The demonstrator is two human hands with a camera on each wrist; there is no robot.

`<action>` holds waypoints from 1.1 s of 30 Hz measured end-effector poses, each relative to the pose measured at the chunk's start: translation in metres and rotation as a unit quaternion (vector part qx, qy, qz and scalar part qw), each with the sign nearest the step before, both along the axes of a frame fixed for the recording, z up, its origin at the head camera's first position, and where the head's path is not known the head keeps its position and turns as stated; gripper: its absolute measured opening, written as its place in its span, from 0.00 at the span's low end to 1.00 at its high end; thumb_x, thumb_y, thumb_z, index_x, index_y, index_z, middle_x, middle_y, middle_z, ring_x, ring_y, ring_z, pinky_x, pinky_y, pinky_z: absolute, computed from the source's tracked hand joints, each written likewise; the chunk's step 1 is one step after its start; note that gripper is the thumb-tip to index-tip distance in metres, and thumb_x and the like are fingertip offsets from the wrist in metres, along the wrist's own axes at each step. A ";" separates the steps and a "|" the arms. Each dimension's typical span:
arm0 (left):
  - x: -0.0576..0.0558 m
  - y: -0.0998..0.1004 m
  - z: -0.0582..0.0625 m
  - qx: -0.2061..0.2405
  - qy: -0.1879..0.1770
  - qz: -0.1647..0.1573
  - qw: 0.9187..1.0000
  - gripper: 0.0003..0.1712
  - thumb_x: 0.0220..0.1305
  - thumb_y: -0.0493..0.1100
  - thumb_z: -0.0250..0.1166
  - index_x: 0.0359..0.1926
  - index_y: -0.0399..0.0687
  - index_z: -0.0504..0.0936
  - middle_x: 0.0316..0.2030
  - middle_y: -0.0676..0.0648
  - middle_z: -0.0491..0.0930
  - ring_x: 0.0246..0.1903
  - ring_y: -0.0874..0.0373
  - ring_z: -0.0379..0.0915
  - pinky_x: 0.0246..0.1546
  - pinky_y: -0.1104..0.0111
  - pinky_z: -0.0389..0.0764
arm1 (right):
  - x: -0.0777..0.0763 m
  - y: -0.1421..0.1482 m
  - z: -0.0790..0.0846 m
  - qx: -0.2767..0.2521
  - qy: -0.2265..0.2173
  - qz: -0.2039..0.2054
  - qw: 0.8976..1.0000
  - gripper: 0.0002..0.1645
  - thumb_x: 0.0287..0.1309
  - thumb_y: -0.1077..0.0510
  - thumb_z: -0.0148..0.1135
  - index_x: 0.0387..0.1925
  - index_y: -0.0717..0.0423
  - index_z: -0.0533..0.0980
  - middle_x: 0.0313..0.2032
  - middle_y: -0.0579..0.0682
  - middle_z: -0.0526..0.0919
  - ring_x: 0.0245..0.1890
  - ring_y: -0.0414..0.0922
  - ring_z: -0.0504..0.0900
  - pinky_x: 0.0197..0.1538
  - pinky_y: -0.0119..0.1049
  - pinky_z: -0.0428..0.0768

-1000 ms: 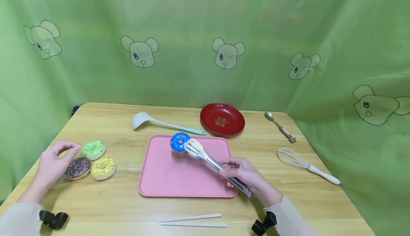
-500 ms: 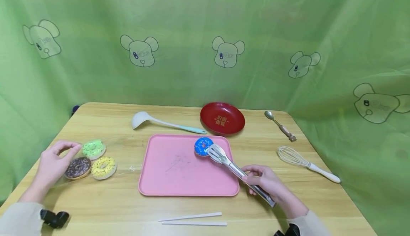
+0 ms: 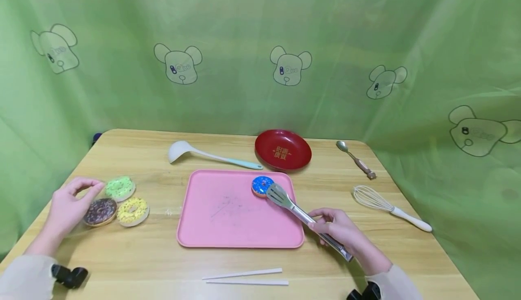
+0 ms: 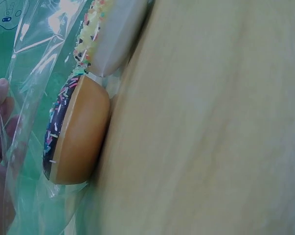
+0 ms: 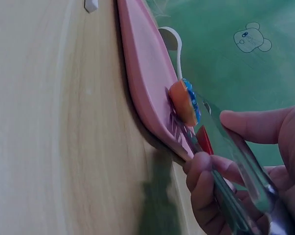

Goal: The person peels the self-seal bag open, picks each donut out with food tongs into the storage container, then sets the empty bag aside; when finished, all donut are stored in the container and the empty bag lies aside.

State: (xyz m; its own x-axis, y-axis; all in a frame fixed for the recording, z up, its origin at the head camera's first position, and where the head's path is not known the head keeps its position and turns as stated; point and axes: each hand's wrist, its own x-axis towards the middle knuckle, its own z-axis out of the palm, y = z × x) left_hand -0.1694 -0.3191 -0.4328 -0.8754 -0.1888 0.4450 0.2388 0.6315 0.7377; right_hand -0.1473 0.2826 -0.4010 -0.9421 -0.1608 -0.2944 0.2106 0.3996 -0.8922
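Observation:
My right hand (image 3: 333,227) grips a pair of metal tongs (image 3: 303,216) with slotted ends at the right side of the pink tray (image 3: 228,227). A blue-iced toy donut (image 3: 261,185) with sprinkles lies on the tray's upper right, at the tongs' tips. In the right wrist view the arms of the tongs stand apart, pointing toward the donut (image 5: 183,102). On the left, my left hand (image 3: 75,202) pinches the edge of a clear plastic bag (image 4: 32,98). Green (image 3: 120,188), chocolate (image 3: 100,211) and yellow (image 3: 132,211) toy donuts are in the bag.
Behind the tray lie a white ladle (image 3: 211,155) and a red plate (image 3: 282,150). To the right are a small spoon (image 3: 356,160) and a whisk (image 3: 391,208). Two white chopsticks (image 3: 246,283) lie near the front. A green curtain (image 3: 232,105) surrounds the table.
My right hand carried the blue donut in the tongs rightward over the tray and set it down at the upper right; the tongs have spread. My left hand stays put.

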 end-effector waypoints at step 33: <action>0.000 -0.003 -0.003 -0.001 -0.012 0.003 1.000 0.12 0.61 0.45 0.64 0.41 0.40 0.80 0.35 0.72 0.73 0.39 0.80 0.65 0.42 0.86 0.61 | -0.016 -0.036 0.010 0.043 0.146 0.012 0.988 0.29 0.48 0.54 0.71 0.53 0.58 0.74 0.38 0.55 0.78 0.37 0.49 0.73 0.34 0.31 0.75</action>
